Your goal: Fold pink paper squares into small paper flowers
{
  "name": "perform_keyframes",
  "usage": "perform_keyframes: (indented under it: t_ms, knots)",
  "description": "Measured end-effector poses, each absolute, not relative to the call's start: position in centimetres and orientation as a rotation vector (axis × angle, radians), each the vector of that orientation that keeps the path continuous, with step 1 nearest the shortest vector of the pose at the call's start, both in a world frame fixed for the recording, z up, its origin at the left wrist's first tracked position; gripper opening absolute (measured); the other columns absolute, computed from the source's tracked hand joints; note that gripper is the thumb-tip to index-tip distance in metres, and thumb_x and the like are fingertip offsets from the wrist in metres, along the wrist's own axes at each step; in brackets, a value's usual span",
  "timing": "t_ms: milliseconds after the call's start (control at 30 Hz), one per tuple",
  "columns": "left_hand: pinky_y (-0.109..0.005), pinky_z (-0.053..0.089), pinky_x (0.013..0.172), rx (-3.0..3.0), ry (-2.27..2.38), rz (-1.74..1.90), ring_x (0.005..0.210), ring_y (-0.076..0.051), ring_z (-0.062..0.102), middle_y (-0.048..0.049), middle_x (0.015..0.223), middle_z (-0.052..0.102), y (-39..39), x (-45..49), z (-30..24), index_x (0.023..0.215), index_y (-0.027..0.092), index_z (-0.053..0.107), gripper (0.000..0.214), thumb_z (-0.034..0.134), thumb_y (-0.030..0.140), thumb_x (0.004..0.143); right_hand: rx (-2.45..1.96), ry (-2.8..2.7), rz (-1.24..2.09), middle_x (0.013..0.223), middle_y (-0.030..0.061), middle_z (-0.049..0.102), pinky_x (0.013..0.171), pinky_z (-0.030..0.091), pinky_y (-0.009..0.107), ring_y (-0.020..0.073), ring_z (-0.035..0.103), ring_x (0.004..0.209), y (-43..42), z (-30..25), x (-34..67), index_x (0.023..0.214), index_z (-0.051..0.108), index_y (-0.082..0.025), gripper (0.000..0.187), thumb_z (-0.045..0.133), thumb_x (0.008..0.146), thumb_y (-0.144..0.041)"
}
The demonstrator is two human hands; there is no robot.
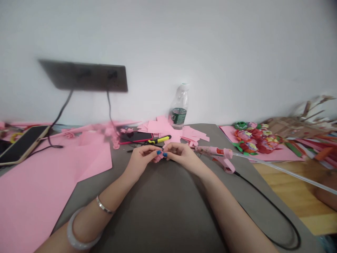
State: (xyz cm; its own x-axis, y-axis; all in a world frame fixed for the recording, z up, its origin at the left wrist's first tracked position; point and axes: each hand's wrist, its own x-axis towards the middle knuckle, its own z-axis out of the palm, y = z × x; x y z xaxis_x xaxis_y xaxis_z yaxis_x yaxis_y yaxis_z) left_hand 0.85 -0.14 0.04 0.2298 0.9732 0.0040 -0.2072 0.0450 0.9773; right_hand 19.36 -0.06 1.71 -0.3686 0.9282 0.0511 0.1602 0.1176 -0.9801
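Smooth white wall (223, 52) stands behind a matte grey tabletop (173, 211), and a dark rectangular panel (89, 77) shows between ten and eleven o'clock from the person's hands, two thin black cables (108, 105) hanging from it. At the centre of the clock, just above the tabletop, is a small piece of pink paper (159, 156). The left hand (144, 156) pinches it narrowly between thumb and fingers; the right hand (182, 155) meets it from the other side in an equally narrow pinch, the blue-painted thumbnails almost together. Just beyond, at twelve, lies a yellow-and-black utility knife (160, 140), with a black-screened phone edged in bright pink (135, 137) near ten-thirty. Loose pink paper slips (193, 133) spread from twelve to two, around a clear plastic bottle with a green label (179, 114) towards one. A pink glue gun (226, 164) rests at three, its clear glue stick (284, 171) reaching off to the right. Multicoloured handmade flowers (259, 138) sit between two and three, well apart from the hands, while a large pink paper sheet (39, 189) fills eight to nine.
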Motion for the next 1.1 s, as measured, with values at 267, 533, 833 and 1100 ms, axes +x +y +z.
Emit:
perform_keyframes:
  t_ms: [267,533,833,1100]
  knots:
    - [-0.023,0.051,0.059,1.182,0.907,1.082,0.067,-0.014,0.064,-0.0040,0.073,0.071,-0.31,0.80,0.21,0.089,0.016,0.075,0.026,0.077,0.037,0.074,-1.076,-1.627,1.330,0.076,0.0034,0.065,0.064,0.045,0.028,0.0140,0.057,0.067,-0.01,1.70,19.35,0.078,0.065,-0.016,0.034,0.073,0.075,-0.049]
    - [-0.022,0.049,0.058,1.195,0.894,1.140,0.061,-0.012,0.060,-0.0013,0.068,0.069,-0.16,0.82,0.09,0.080,0.016,0.073,0.022,0.079,0.036,0.072,-1.067,-1.624,1.296,0.076,0.0027,0.063,0.063,0.044,0.027,0.0135,0.055,0.066,-0.08,1.85,19.28,0.079,0.065,-0.017,0.033,0.073,0.077,-0.048]
    - [-0.023,0.048,0.057,1.256,0.917,1.081,0.063,-0.013,0.060,-0.0039,0.073,0.071,-0.18,0.81,0.26,0.078,0.016,0.076,0.020,0.077,0.035,0.071,-1.077,-1.644,1.273,0.072,0.0019,0.060,0.061,0.041,0.027,0.0133,0.051,0.063,0.01,1.91,19.69,0.075,0.066,-0.017,0.031,0.068,0.080,-0.048]
    - [-0.022,0.049,0.056,1.197,0.890,1.134,0.058,-0.010,0.057,-0.0013,0.069,0.069,-0.17,0.87,0.24,0.083,0.015,0.074,0.023,0.079,0.032,0.070,-1.084,-1.819,1.181,0.077,0.0015,0.055,0.062,0.036,0.027,0.0145,0.047,0.069,-0.61,2.18,19.40,0.079,0.058,-0.018,0.027,0.053,0.092,-0.041]
